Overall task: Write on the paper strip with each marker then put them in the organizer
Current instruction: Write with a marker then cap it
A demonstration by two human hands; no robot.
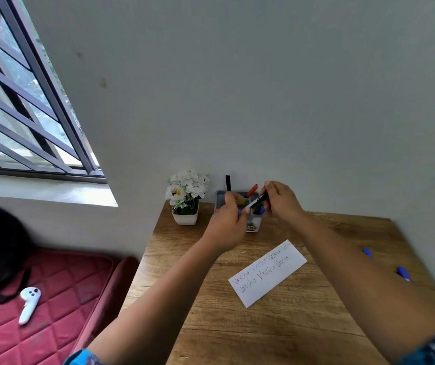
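Note:
Both hands hold one marker [256,202] above the grey organizer [253,224] at the back of the wooden desk. My left hand [229,219] pinches its lower, blue-tipped end. My right hand [281,200] grips its upper black end. A black marker [228,182] and a red marker [252,190] stand in the organizer, and something blue shows there too. The white paper strip [267,272] lies on the desk nearer me, covered with handwritten words. Two blue markers [403,273] lie on the desk at the right, partly hidden by my right forearm.
A white pot of artificial flowers [186,197] stands left of the organizer against the wall. Left of the desk [211,325] is a red quilted mattress with a white controller [29,304] and a black bag on it. A barred window fills the upper left.

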